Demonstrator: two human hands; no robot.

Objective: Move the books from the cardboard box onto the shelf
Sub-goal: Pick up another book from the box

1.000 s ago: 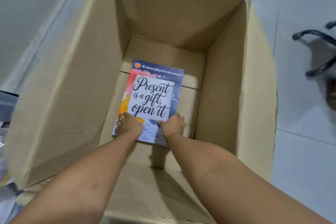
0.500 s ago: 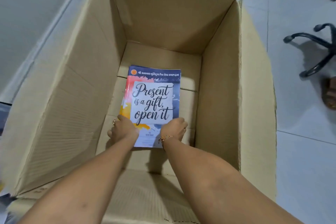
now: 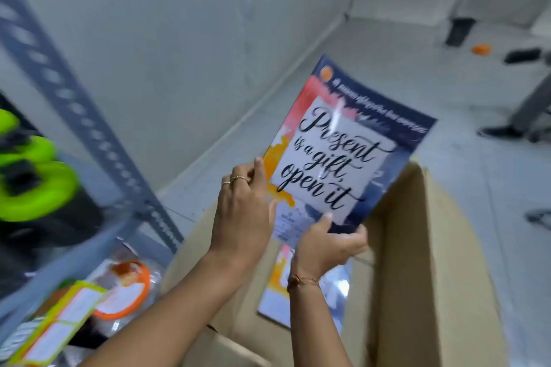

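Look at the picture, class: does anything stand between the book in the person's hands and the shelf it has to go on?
The book, held by the left hand and right hand, is above the cardboard box. The shelf is to the left. Its slanted metal post stands between them, and the shelves already hold green items and packets.

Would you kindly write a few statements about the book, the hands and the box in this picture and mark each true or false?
1. Both hands hold the lifted book. True: the left hand and right hand have a grip on its lower end.
2. The cardboard box is empty. False: another book lies inside.
3. The lifted book already rests on the shelf. False: it is in the air above the box.
4. The left hand wears rings. True.
5. The shelf stands to the person's left. True.
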